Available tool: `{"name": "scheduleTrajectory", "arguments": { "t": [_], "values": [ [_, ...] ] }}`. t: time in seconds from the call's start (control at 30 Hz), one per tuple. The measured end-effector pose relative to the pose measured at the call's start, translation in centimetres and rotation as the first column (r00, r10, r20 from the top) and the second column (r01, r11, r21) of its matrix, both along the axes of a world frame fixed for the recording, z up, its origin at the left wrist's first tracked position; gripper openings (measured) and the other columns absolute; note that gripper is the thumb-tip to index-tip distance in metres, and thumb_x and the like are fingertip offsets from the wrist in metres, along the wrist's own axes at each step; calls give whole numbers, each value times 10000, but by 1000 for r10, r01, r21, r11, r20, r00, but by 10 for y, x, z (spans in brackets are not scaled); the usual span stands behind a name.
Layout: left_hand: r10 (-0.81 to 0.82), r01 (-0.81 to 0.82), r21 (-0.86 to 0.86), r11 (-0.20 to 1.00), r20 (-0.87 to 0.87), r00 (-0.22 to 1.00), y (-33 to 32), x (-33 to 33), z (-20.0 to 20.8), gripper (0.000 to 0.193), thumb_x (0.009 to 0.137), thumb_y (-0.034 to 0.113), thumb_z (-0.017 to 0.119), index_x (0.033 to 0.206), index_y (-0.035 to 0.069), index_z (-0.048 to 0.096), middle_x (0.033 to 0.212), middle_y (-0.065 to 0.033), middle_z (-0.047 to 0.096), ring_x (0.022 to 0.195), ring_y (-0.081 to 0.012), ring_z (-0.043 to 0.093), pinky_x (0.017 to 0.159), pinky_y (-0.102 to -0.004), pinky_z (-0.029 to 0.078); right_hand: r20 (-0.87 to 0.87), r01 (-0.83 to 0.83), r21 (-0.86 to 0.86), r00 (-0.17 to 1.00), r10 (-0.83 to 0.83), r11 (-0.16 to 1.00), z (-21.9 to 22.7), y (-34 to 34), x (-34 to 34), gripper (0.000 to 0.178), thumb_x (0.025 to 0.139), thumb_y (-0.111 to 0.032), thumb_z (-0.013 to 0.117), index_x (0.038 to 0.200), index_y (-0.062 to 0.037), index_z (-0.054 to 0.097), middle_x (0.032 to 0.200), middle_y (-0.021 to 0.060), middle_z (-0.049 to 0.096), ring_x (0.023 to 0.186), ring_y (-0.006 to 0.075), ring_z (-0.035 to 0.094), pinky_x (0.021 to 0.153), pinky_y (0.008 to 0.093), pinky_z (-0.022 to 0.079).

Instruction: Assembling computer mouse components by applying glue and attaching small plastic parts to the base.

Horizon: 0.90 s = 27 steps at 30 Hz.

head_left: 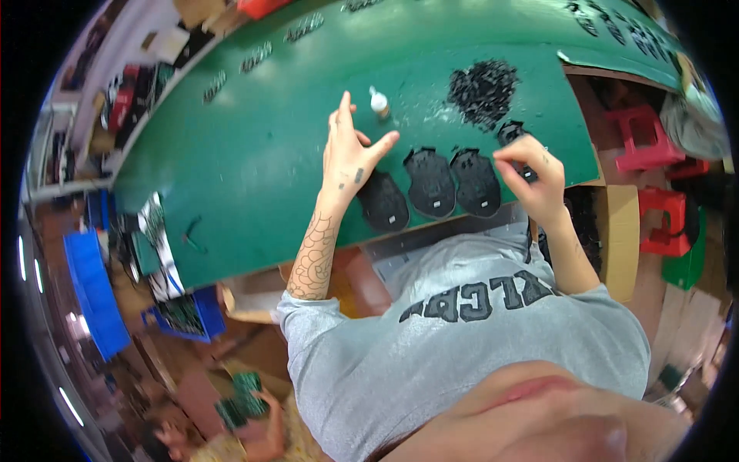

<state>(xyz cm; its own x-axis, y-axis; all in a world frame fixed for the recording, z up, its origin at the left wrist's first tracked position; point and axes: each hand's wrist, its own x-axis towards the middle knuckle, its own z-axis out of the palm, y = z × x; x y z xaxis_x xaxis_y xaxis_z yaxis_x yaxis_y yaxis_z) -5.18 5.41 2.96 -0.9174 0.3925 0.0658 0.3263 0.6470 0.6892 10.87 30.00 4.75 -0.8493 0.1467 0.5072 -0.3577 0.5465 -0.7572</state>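
Observation:
My left hand [348, 150] is over the green tabletop [269, 169] with thumb and fingers spread apart, holding nothing. Just below it lies a flat black shell shaped like a computer-mouse base [383, 202]. Two similar shells, a middle one [429, 183] and a right one [476, 185], lie beside it along the near table edge. My right hand [536, 175] is closed in a pinch; whatever its fingertips hold is too small to make out. It partly covers another black shell [511, 132]. A small white bottle [379, 102] stands beyond my left fingers.
A heap of small black pieces [483, 92] lies beyond the shells. Green-handled pliers [192, 236] rest at the left. Groups of parts [305, 27] line the far side. A cardboard box [618, 242] and red stools [645, 137] stand at right. A person [254, 423] holds green boards at lower left.

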Motion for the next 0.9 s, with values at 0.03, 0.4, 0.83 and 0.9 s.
{"name": "scheduleTrajectory", "arguments": {
  "t": [0.03,0.4,0.83,0.9],
  "values": [
    [-52,51,15,999,20,998,5,-9,-1,960,747,328,830,1491,33,300,1326,-132,484,735,-133,597,747,-301,516,0,76,-14,997,-76,997,-2,5,12,138,773,40,703,884,-38,681,816,48,665,712,154,599,583,261,443],
    [-489,491,378,785,-111,865,62,16,19,203,816,141,759,997,65,706,986,-63,660,913,-183,624,804,-308,490,272,201,-929,941,204,310,-32,-17,67,498,1027,-466,407,1288,-53,507,846,59,638,684,101,615,478,185,403],
    [-175,223,388,895,-156,972,67,181,2,437,870,200,673,1251,-1,600,1265,-157,579,1176,-317,521,1019,-398,393,-417,-70,-825,745,520,-560,-38,20,37,229,931,-289,615,940,-69,554,707,-39,428,563,43,408,383,151,310],
    [-179,223,411,884,-145,973,62,194,-15,343,887,154,641,1200,15,636,1190,-148,620,1099,-306,575,980,-384,430,-404,-121,-846,780,477,-519,-38,58,35,228,914,-274,630,910,-63,545,711,-29,413,578,49,402,373,135,309]
  ]
}}
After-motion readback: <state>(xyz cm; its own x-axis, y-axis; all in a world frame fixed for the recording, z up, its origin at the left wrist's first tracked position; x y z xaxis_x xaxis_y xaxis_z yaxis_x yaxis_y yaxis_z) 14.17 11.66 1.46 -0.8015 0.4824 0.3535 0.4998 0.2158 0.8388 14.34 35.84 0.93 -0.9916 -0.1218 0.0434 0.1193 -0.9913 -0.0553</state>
